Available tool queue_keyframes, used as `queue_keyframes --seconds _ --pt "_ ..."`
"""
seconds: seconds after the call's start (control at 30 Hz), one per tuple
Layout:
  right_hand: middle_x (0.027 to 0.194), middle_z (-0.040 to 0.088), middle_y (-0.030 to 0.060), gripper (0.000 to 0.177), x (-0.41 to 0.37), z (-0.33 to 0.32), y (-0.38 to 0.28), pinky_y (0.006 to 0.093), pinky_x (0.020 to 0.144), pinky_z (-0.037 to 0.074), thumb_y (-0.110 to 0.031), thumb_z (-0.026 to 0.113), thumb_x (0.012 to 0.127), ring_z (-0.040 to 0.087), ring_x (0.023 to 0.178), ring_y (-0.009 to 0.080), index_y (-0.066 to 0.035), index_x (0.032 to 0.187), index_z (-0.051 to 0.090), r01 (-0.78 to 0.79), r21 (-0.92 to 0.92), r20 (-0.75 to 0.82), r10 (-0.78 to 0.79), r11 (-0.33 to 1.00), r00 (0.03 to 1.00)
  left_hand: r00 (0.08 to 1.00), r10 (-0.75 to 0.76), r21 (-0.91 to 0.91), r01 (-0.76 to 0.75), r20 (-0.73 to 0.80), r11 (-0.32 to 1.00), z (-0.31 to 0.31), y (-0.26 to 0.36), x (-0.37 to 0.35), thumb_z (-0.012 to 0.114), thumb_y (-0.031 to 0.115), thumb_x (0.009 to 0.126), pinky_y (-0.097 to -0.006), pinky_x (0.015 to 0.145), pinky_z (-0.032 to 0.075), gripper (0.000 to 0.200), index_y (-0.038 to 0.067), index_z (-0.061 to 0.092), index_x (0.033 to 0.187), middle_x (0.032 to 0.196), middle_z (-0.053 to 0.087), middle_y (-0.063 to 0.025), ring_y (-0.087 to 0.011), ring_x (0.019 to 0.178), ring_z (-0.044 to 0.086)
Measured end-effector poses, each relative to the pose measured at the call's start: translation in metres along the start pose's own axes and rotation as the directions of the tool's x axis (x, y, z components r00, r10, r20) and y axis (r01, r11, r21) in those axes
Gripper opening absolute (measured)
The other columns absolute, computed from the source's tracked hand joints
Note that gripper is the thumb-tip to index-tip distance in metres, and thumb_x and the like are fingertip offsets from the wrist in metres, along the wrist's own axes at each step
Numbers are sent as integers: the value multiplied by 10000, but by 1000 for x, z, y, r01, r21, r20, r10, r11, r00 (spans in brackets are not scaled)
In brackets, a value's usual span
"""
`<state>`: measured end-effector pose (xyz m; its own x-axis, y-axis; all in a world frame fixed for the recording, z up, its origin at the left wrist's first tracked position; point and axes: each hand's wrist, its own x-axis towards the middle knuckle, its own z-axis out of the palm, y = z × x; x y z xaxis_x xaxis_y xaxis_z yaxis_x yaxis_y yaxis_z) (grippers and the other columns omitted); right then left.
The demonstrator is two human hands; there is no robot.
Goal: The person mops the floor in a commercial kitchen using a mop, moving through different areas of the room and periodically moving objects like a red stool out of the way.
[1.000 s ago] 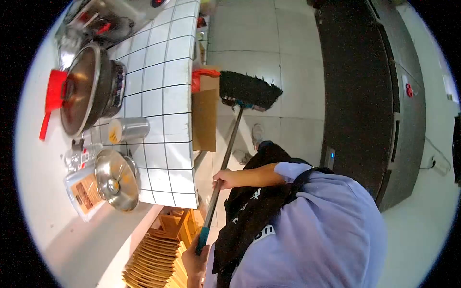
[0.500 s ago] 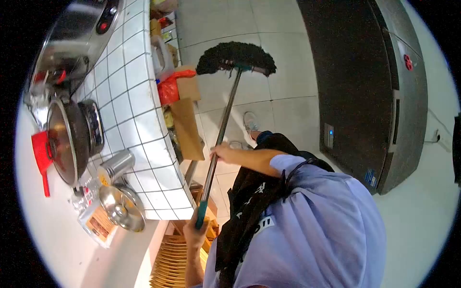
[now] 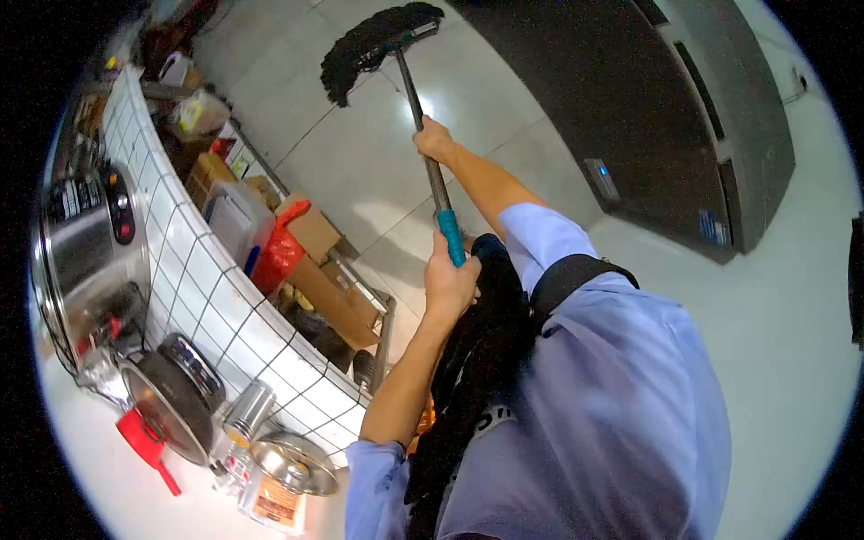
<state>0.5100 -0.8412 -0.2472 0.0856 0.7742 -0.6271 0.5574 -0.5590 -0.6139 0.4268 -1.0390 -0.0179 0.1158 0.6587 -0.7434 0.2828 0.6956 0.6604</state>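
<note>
Forward moved our left hand [image 3: 451, 281] and right hand [image 3: 435, 139], clasping the grey-poled, black shaggy mop [image 3: 409, 86]; swinging left of them could knock brown cardboard boxes [image 3: 336, 304].

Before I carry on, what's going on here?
One person holds a mop two-handed: the left hand on its teal grip, the right hand on the pole, nearer the mop head. The black head appears to rest on the floor, between the tiled counter and the dark fridge.
</note>
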Motion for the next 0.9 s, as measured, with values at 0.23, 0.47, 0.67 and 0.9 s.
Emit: queue_keyframes --seconds 0.23,0.47,0.67,0.9 --pt "842 588 196 572 -117 26 80 351 638 479 -169 495 794 600 710 255 18 1293 288 -107 281 -17 117 954 993 975 201 473 -220 91 853 -2 -92 -74 560 131 713 -388 521 444 658 -25 270 1282 611 531 -193 -320 554 567" --pt "815 595 194 620 -253 114 186 364 594 485 -254 475 820 604 670 288 -11 1327 211 -169 167 -198 201 971 959 961 93 623 -241 261 744 -38 -207 -185 593 160 716 -445 666 449 673 20 288 1299 743 575 -268 -400 739 590" --pt "1036 540 273 652 -380 174 198 439 796 436 -222 467 809 552 919 370 -21 1311 104 -396 341 -145 464 852 874 972 -34 861 -188 231 473 -66 -229 -306 590 197 726 -454 646 451 702 72 251 1328 748 590 -222 -383 722 585" --pt "1029 515 227 789 -465 255 176 441 685 493 -236 538 795 560 862 346 -70 1364 17 -632 465 142 653 620 744 985 44 955 -175 169 239 -106 -168 -432 614 218 731 -438 576 438 601 86 382 1269 738 580 -148 -335 645 575"
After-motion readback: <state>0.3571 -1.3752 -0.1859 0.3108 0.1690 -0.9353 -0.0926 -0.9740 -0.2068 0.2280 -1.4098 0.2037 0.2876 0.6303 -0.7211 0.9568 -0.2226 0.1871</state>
